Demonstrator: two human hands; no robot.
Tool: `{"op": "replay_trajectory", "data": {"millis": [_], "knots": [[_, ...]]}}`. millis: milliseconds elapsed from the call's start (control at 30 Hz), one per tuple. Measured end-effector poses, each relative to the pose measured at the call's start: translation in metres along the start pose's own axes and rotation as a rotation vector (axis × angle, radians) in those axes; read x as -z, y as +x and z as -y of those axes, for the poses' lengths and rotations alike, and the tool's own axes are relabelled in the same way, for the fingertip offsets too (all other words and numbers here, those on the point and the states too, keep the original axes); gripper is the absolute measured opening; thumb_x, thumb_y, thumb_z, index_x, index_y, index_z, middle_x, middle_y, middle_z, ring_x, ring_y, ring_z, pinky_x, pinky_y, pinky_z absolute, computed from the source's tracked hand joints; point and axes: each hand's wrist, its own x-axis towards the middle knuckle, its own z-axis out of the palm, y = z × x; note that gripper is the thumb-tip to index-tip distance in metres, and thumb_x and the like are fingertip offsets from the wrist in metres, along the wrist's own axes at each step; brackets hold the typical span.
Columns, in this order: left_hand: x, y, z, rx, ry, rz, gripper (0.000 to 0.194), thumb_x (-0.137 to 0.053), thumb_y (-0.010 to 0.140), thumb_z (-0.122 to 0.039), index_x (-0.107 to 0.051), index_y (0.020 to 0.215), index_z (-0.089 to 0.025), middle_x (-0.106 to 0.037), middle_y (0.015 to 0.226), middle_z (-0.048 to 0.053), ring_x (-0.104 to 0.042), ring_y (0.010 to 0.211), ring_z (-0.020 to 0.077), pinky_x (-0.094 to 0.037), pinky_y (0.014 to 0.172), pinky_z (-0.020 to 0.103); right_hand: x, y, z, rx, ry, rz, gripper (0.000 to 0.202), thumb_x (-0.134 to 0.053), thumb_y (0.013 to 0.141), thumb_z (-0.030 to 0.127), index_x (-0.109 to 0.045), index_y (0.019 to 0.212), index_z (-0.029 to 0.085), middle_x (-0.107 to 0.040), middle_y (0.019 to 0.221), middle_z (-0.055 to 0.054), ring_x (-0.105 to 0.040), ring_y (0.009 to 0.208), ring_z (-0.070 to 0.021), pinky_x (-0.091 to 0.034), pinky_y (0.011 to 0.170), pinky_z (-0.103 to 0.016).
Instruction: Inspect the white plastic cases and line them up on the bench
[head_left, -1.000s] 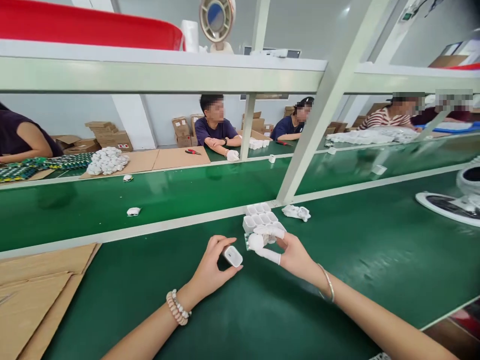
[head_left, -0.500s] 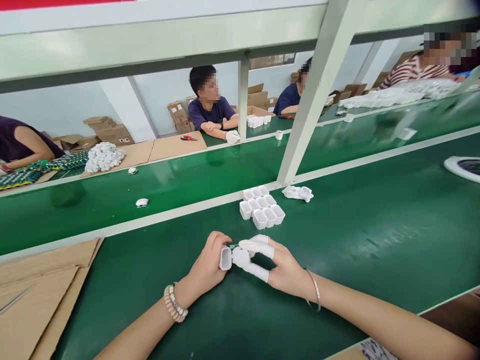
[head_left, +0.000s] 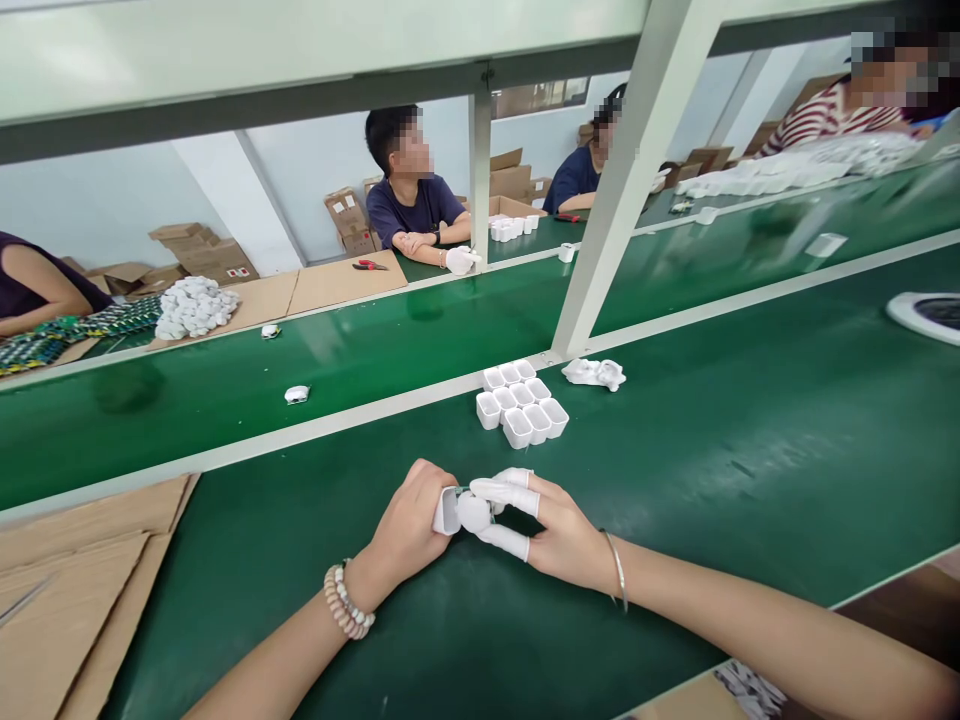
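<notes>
My left hand (head_left: 416, 520) is closed around a small white open cup (head_left: 448, 511), its mouth turned to the right. Between the thumb and fingers of my right hand (head_left: 551, 520), which wear white finger covers, is a round white piece (head_left: 474, 512) with a bit of green at its top edge. The piece is at the cup's mouth; whether it is partly inside I cannot tell. Beyond my hands, several white cups (head_left: 517, 426) stand grouped on the green work surface (head_left: 660, 460). A crumpled white item (head_left: 594, 374) lies right of them.
Cardboard sheets (head_left: 67, 590) lie at the left. A slanted metal post (head_left: 630, 180) rises behind the cups. On the green belt (head_left: 187, 400) beyond the rail sit small white parts (head_left: 297, 394). People sit across it. A white-rimmed round object (head_left: 926, 318) is at far right.
The round white piece and the cup have come closer together, and the cup's mouth has turned further right. The small white parts on the belt have moved right.
</notes>
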Motion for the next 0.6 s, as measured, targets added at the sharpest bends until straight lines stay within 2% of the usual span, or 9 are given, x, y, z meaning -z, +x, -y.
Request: {"op": "replay_trajectory", "data": {"millis": [333,600], "knots": [[0.002,0.0,-0.0029,-0.049,0.059,-0.017,0.01,-0.049,0.088,-0.012,-0.051,0.096,-0.017,-0.057,0.085,0.007,-0.05,0.08,0.0197,-0.044,0.065,0.032,-0.0037,-0.0005,0.0043,-0.015,-0.03,-0.011,0.041,-0.063,0.092,0.028,-0.055,0.132,0.028,-0.062,0.098,-0.007,-0.061,0.084,-0.0191,-0.054,0.076,-0.035],[0.0015,0.0005,-0.0045,-0.015,0.105,-0.058,0.011,-0.05,0.087,-0.012,-0.051,0.097,-0.016,-0.058,0.087,0.007,-0.05,0.081,0.0202,-0.045,0.065,0.031,-0.0036,-0.0008,0.0048,-0.04,-0.068,-0.01,0.044,-0.063,0.092,0.028,-0.052,0.134,0.028,-0.061,0.093,-0.005,-0.058,0.082,-0.0194,-0.051,0.073,-0.035]]}}
